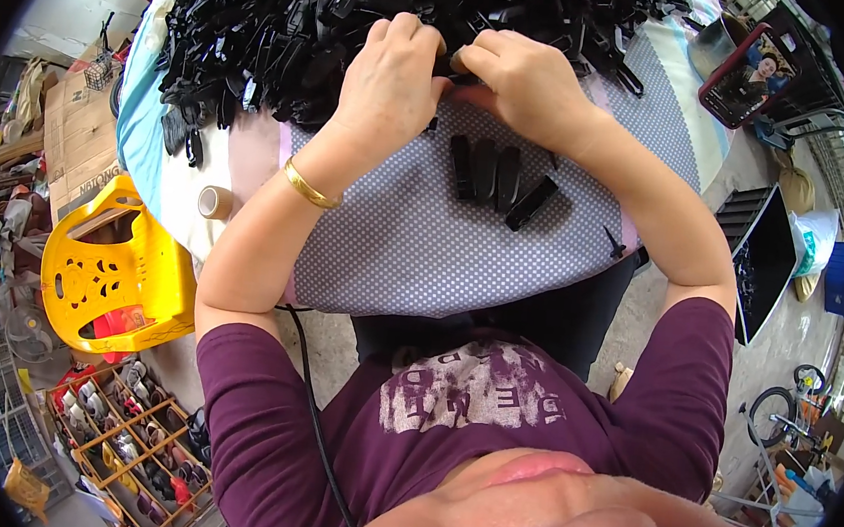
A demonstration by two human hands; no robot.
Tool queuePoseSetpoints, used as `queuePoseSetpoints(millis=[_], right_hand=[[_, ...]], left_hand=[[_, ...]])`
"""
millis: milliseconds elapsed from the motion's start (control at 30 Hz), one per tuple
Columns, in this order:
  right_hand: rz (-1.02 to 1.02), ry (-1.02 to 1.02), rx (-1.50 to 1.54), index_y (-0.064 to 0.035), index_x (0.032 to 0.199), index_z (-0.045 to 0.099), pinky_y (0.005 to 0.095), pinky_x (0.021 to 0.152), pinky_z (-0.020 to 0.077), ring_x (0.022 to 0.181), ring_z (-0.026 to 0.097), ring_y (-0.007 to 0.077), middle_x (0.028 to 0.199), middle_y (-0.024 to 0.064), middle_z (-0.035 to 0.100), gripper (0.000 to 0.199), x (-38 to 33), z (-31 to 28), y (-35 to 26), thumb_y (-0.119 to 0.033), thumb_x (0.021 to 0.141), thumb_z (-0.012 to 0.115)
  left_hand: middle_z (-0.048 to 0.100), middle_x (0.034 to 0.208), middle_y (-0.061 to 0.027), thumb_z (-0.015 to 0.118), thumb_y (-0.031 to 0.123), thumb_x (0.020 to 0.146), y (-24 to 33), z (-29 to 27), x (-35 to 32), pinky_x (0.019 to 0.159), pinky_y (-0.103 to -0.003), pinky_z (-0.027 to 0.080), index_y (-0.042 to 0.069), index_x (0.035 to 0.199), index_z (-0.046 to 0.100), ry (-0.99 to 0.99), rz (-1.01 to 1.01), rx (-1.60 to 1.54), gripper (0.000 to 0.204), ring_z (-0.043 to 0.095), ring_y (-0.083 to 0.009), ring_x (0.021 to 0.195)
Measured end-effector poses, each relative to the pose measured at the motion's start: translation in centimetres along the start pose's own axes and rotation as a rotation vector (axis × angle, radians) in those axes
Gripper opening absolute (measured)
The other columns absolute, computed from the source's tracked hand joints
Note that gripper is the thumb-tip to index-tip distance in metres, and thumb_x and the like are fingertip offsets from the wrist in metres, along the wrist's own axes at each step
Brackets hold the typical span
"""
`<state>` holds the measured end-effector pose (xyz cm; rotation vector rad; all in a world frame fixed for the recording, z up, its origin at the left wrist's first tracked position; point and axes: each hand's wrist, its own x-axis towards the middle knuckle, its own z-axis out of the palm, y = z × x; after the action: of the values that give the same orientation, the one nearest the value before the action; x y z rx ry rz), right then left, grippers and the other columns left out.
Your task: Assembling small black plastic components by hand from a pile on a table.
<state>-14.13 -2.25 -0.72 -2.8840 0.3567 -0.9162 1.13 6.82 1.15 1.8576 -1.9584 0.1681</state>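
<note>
Black plastic pc [448,66] is btwn your L hand [393,75] and R hand [528,84] in the head view, at the near edge of the black pile [281,35]. Your fingers pinch narrow on it from both sides; it's mostly hidden, so can't tell its shape. Four blk pcs [485,171] lie nearer you on the dotted cloth [392,261], rightmost one angled. Tape roll [215,202] is nr your L forearm; yellow chair [104,281] farther L.
</note>
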Motion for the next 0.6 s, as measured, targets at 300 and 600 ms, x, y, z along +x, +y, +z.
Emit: queuePoseSetpoints(millis=[300,600], right_hand=[[0.185,0.008,0.221,-0.0058,0.099,0.055,0.0313,0.064,0.0498,0.073,0.061,0.0240,0.079,0.0076,0.060,0.035,0.5,0.1,-0.1,-0.013,0.070,0.073],[0.153,0.110,0.489,-0.0009,0.106,0.062,0.0191,0.068,0.0478,0.076,0.059,0.0082,0.088,0.0016,0.061,0.030,0.5,-2.8,0.4,-0.012,0.079,0.070]], left_hand=[[0.065,0.082,-0.0120,0.066,0.009,0.076,-1.5,-0.6,0.5,0.070,-0.030,0.050,-0.002,0.095,0.061,0.056,-0.196,-0.594,0.023,0.063,-0.0209,0.075],[0.065,0.090,-0.0087,0.071,0.002,0.073,-0.4,-1.7,0.7,0.074,-0.024,0.053,0.000,0.110,0.057,0.051,-0.157,-0.961,0.040,0.064,-0.0142,0.079]])
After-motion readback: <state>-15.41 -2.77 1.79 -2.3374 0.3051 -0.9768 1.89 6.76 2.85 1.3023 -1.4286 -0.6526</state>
